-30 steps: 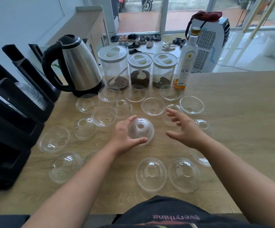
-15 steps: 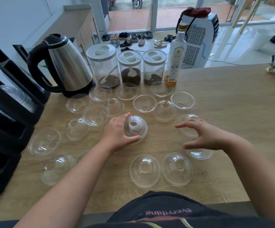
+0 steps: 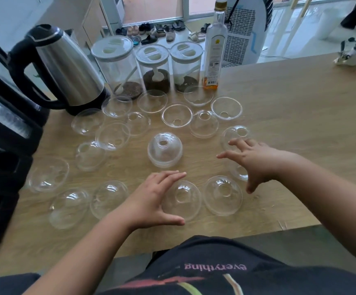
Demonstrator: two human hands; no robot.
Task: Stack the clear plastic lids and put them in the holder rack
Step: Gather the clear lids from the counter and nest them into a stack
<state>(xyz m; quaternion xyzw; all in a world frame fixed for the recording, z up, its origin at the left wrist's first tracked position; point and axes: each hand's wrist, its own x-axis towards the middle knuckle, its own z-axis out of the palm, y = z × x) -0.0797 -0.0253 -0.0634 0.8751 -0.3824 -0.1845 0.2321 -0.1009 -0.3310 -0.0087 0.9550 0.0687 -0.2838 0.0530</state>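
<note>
The wooden table (image 3: pixel 290 116) carries everything, and the black holder rack (image 3: pixel 4 158) stands along its left edge, with a column of clear lids already lying in an upper slot. Far on the table are a steel kettle (image 3: pixel 66 67), three lidded jars (image 3: pixel 151 67) and a glass bottle (image 3: pixel 214 50).

Loose dome lids are scattered across the middle, some dome up and some resting on their domes like bowls. A short stack of lids (image 3: pixel 165 150) sits dome up at the centre, apart from both hands.

The left hand (image 3: pixel 151 201) is spread, released and holding nothing; its thumb and fingers bracket the near lid (image 3: pixel 181 199) without plainly closing on it. The right hand (image 3: pixel 255 160) hovers with fingers splayed and relaxed, grasping nothing, above two lids at the right; the farther one (image 3: pixel 235 135) shows past its fingertips.

The likely next step is lifting the near lid onto the stack, and the risks lie there. Thin, slick plastic could squirt out of a light pinch or buckle under a hard one. The mixed orientations mean a lid added the wrong way up would not nest, leaving the stack tilted. Lids lie close together, so a sweeping hand could knock neighbours or topple the unsupported stack.
</note>
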